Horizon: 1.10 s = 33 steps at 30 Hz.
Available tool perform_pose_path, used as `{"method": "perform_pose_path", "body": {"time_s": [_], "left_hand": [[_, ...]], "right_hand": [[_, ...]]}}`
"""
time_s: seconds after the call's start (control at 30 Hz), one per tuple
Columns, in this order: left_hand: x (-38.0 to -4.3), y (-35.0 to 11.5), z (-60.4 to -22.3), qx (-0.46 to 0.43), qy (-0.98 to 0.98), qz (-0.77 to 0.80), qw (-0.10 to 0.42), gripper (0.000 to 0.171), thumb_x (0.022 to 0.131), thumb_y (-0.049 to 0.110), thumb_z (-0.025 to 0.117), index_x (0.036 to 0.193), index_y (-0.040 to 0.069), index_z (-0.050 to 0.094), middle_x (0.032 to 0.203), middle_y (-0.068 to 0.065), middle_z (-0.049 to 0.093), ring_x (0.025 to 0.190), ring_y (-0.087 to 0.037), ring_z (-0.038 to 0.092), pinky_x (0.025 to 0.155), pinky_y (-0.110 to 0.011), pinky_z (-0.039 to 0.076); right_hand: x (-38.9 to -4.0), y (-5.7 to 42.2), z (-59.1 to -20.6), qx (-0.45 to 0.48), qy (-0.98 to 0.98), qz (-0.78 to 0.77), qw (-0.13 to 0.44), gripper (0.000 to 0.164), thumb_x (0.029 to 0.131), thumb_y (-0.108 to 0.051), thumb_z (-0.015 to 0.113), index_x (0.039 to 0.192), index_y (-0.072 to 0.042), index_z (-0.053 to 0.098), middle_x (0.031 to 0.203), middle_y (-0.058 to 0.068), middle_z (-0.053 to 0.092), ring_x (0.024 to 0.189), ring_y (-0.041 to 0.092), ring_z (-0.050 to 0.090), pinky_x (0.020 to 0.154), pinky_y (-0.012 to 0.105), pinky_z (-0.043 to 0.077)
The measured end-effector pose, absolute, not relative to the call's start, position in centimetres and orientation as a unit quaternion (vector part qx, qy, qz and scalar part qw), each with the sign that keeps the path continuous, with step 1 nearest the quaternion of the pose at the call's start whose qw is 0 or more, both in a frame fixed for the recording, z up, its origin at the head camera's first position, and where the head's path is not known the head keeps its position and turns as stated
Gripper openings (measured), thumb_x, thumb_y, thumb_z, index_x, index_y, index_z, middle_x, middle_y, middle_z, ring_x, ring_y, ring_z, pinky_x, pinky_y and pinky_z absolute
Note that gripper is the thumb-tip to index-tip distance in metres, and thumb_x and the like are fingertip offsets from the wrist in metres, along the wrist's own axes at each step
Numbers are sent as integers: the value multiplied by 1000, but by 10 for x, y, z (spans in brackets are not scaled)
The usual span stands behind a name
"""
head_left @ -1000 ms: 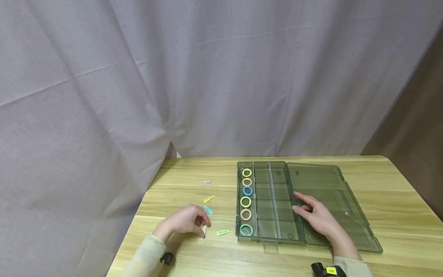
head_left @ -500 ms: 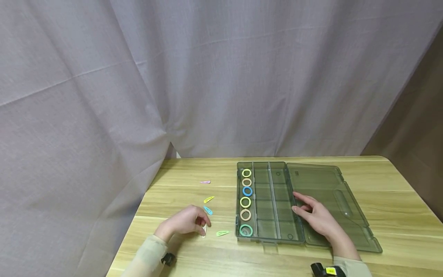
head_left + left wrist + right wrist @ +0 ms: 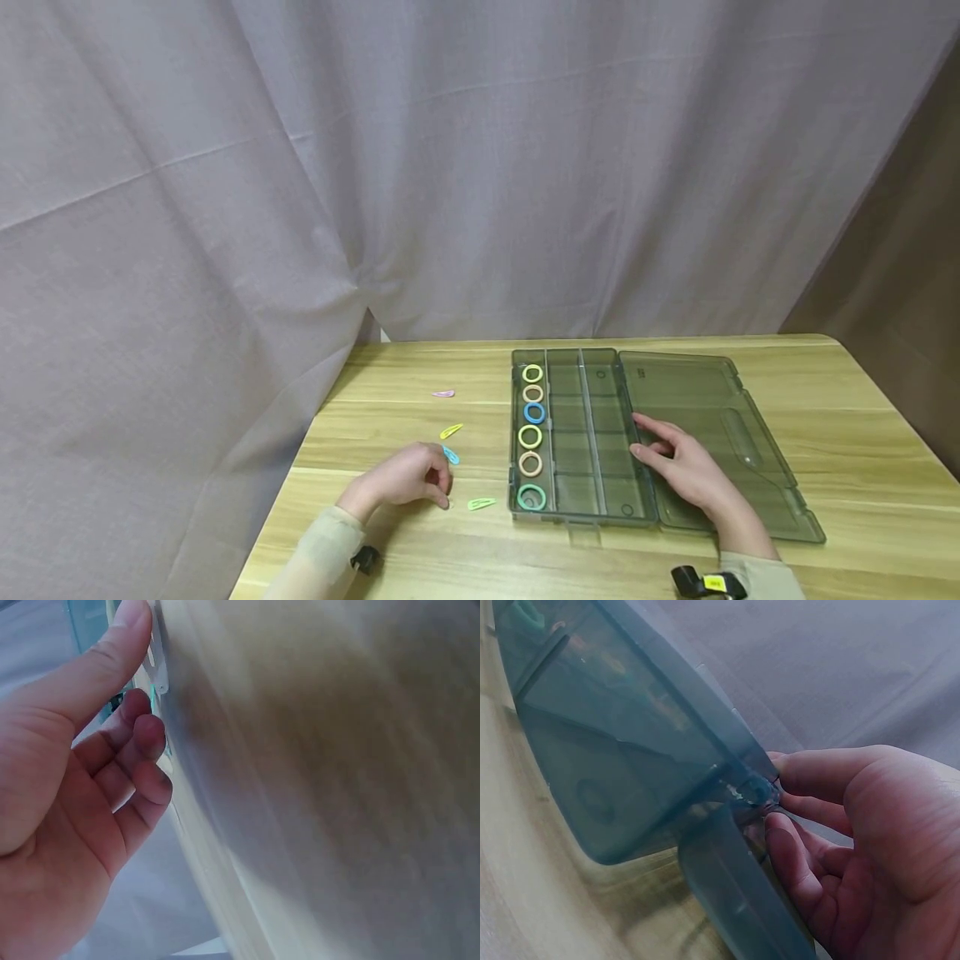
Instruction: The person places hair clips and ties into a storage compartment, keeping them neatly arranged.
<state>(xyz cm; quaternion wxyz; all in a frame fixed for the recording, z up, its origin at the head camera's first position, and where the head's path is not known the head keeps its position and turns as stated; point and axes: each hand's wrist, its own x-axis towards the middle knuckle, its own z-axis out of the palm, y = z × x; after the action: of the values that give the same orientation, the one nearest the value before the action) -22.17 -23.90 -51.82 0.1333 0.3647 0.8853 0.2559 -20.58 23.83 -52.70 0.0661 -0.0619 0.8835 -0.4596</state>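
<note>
In the head view my left hand (image 3: 405, 479) is low over the table at left, thumb and fingertips together at a white snap hair clip. The left wrist view shows the clip (image 3: 159, 667) against the thumb tip; part of it is hidden by the hand. A light green hair clip (image 3: 482, 504) lies just to its right, a blue one (image 3: 451, 455) and a yellow one (image 3: 451, 431) just beyond. My right hand (image 3: 686, 471) touches the hinge side of a dark see-through compartment box (image 3: 577, 521) with extended index finger and thumb.
Several coloured hair rings, including a blue one (image 3: 534, 403), line the box's left column. Its lid (image 3: 720, 442) lies folded flat to the right. A pink hair clip (image 3: 443, 393) is farther back. A grey curtain (image 3: 480, 208) hangs behind the table.
The white hair clip has shifted slightly right with my left fingertips and is now mostly covered by them in the head view. My right hand stays at the box's hinge side.
</note>
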Motion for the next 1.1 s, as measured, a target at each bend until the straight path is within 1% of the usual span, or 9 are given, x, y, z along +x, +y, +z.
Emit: {"method": "perform_pose_path", "body": {"time_s": [0.17, 0.43, 0.5, 0.6, 0.7, 0.83, 0.9, 1.03, 1.1], "left_hand": [[-225, -238, -512, 355, 883, 272, 142, 20, 85, 20, 90, 80, 22, 71, 88, 16, 67, 78, 3, 56, 73, -20, 54], [-241, -220, -494, 335, 867, 350, 112, 17, 91, 7, 85, 87, 17, 72, 79, 12, 68, 70, 0, 59, 65, -22, 53], [-247, -208, -491, 327, 861, 375, 108, 15, 93, 5, 84, 89, 15, 73, 80, 7, 71, 71, -4, 62, 65, -23, 53], [-259, -186, -486, 309, 847, 419, 107, 11, 94, 3, 81, 95, 12, 74, 86, 0, 75, 77, -14, 70, 70, -24, 56], [-275, -160, -480, 286, 837, 453, 107, 7, 95, 3, 80, 99, 7, 75, 89, -3, 76, 82, -24, 72, 72, -24, 56], [-299, -126, -470, 246, 831, 487, 106, 8, 96, 4, 78, 103, 1, 75, 86, -1, 75, 79, -22, 72, 69, -25, 56], [-310, -110, -466, 230, 825, 505, 111, 11, 96, 2, 78, 105, -2, 74, 85, -2, 74, 76, -20, 71, 71, -32, 59], [-330, -84, -461, 210, 815, 527, 122, 12, 93, -4, 76, 105, -6, 72, 83, -4, 72, 72, -17, 69, 80, -50, 63], [-338, -74, -461, 205, 820, 520, 124, 12, 92, -6, 77, 103, -7, 72, 81, -5, 72, 70, -17, 69, 81, -54, 62]], "right_hand": [[-208, 238, -527, -62, 884, -459, 62, 70, 106, -34, 70, 163, -5, 43, 145, 21, 55, 112, 25, 61, 92, 43, 49], [-206, 237, -525, -66, 883, -460, 62, 71, 106, -37, 70, 163, -6, 43, 149, 21, 54, 115, 26, 62, 95, 46, 49], [-205, 238, -525, -66, 883, -460, 63, 71, 106, -37, 70, 163, -5, 43, 150, 22, 53, 115, 27, 63, 96, 47, 50], [-204, 238, -526, -66, 882, -462, 66, 71, 106, -37, 70, 163, -5, 43, 149, 21, 54, 115, 26, 63, 95, 47, 50], [-204, 237, -527, -64, 880, -466, 67, 70, 106, -36, 70, 163, -5, 43, 147, 20, 55, 114, 25, 62, 94, 45, 50], [-204, 234, -529, -64, 877, -472, 66, 70, 106, -35, 69, 163, -5, 43, 147, 20, 55, 113, 25, 62, 93, 44, 50], [-204, 233, -529, -64, 876, -474, 64, 69, 106, -35, 70, 163, -5, 43, 149, 21, 54, 113, 24, 62, 93, 43, 50], [-203, 231, -528, -65, 876, -474, 59, 68, 106, -33, 70, 162, -4, 44, 151, 22, 52, 112, 23, 63, 92, 42, 51], [-202, 231, -527, -66, 876, -474, 55, 68, 106, -33, 70, 161, -3, 44, 151, 23, 52, 110, 23, 64, 92, 42, 51]]}}
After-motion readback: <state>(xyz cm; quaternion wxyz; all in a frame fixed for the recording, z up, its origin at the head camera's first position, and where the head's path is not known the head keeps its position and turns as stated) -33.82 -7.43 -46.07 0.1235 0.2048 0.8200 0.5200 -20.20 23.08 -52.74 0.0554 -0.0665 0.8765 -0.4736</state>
